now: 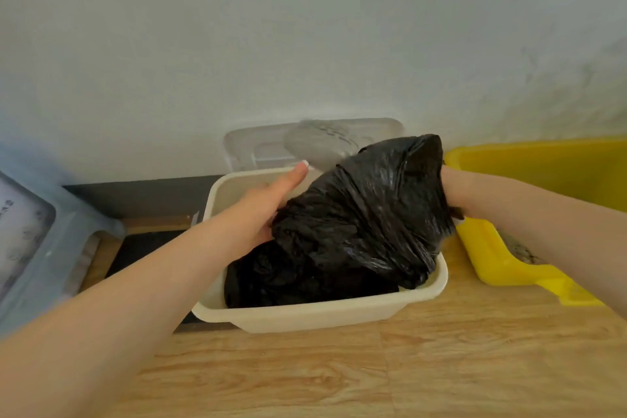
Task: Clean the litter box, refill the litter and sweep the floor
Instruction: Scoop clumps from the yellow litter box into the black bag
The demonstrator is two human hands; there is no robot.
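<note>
Wood floor [441,366]: one bin [305,317], one bag [366,214], two hands [268,210].

A: Around the cream bin [305,317], where is room for a hand?

B: In front of it the wooden floor [373,377] is open. Inside, the black bag [359,224] fills nearly all; only the far left corner is bare.

A: And the sides?

B: Right of the bin the yellow tray [502,261] stands very near. Left, a narrow gap, then a grey-blue container [40,231]. Behind, a clear lid [271,146] leans on the wall [305,44].
</note>
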